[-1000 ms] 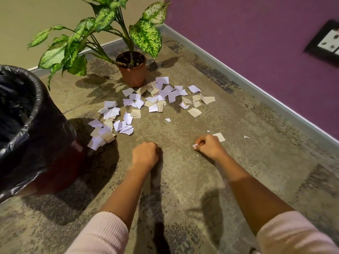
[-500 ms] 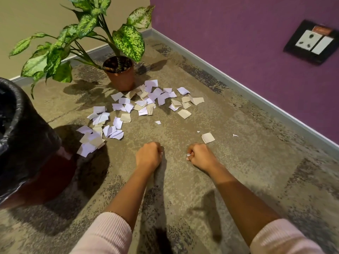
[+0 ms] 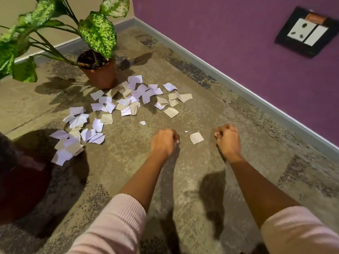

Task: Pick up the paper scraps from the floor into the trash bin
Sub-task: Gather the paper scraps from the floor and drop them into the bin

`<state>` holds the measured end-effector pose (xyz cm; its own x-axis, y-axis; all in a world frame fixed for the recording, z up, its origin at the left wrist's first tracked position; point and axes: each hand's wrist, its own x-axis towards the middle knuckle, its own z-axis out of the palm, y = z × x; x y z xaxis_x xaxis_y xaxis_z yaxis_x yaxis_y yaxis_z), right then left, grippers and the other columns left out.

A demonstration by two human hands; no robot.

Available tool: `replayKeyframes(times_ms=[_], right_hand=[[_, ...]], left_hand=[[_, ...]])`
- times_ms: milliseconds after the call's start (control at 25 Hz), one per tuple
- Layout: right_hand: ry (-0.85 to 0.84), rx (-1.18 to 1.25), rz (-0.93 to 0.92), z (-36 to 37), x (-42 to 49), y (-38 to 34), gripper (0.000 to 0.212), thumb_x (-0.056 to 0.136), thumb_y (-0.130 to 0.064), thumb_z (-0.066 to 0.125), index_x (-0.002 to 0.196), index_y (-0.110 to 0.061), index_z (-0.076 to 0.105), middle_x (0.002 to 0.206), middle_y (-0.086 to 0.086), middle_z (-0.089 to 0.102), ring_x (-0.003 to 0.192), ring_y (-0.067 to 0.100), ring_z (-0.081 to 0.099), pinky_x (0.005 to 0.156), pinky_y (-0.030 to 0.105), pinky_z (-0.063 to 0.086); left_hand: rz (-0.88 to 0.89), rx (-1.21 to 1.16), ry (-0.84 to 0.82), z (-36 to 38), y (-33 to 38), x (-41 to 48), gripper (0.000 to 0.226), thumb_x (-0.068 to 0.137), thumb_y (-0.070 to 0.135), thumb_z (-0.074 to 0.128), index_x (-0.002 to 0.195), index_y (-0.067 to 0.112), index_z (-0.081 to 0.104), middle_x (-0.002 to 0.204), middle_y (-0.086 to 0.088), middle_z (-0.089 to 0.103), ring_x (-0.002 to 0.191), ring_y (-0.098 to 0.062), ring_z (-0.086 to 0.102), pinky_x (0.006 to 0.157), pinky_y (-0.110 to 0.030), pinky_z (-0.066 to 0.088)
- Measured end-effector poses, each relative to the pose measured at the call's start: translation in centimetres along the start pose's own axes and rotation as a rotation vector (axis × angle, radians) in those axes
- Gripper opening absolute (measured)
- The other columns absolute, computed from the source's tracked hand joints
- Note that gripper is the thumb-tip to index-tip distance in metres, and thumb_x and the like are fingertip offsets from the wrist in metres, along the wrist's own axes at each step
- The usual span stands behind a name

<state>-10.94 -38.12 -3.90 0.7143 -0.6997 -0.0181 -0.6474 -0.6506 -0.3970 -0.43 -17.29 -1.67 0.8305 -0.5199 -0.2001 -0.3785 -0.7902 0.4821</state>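
Flanking a beige paper square at frame centre: left hand and right hand, both clenched, contents unseen.

Mottled carpet, a potted plant beyond the left hand and a purple wall with a socket beyond the right hand suggest a home or office room.
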Motion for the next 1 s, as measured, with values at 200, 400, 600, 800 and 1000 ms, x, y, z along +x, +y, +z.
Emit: replayKeyframes(times_ms=[200,400,600,800,1000], right_hand=[[0.013,-0.173,-0.022,-0.6,2.0,1.6,0.013,0.088,-0.001,0.058,0.095,-0.001,0.069,0.102,0.019,0.064,0.096,0.036,0.061,0.079,0.035,0.05],[0.022,-0.242,-0.011,0.1,2.2,1.0,0.018,0.085,0.003,0.057,0.1,-0.002,0.066,0.102,0.02,0.064,0.095,0.038,0.063,0.08,0.036,0.05],[-0.02,0.127,0.081,0.9,1.3,-1.7,0.017,0.083,-0.003,0.063,0.091,-0.009,0.077,0.097,0.01,0.075,0.089,0.025,0.069,0.079,0.02,0.048],[-0.145,0.094,-0.034,2.5,-1.2,-4.5,0.016,0.085,-0.006,0.059,0.086,-0.01,0.074,0.101,0.011,0.071,0.089,0.032,0.067,0.075,0.034,0.054],[-0.155,0.024,-0.116,2.9,-1.9,-5.5,0.013,0.085,-0.004,0.061,0.092,-0.007,0.072,0.107,0.016,0.063,0.089,0.035,0.065,0.08,0.04,0.054]], left_hand=[[0.122,0.001,-0.042,1.4,1.8,3.2,0.017,0.083,0.005,0.06,0.09,0.014,0.074,0.108,-0.006,0.066,0.104,-0.027,0.062,0.085,-0.043,0.052],[0.225,0.033,-0.072,2.1,3.3,5.0,0.021,0.079,0.001,0.061,0.09,0.014,0.074,0.11,-0.005,0.064,0.105,-0.028,0.06,0.084,-0.042,0.052],[0.319,0.273,-0.107,1.9,4.4,5.3,0.027,0.079,0.001,0.064,0.102,0.013,0.072,0.108,-0.013,0.065,0.098,-0.036,0.066,0.073,-0.037,0.049],[0.327,0.49,-0.115,1.2,5.2,5.1,0.025,0.087,-0.001,0.055,0.109,0.006,0.066,0.111,-0.015,0.066,0.102,-0.035,0.066,0.075,-0.038,0.051],[0.249,0.35,-0.19,0.5,4.2,4.9,0.023,0.085,0.01,0.063,0.108,0.008,0.066,0.109,-0.016,0.066,0.1,-0.036,0.066,0.075,-0.038,0.051]])
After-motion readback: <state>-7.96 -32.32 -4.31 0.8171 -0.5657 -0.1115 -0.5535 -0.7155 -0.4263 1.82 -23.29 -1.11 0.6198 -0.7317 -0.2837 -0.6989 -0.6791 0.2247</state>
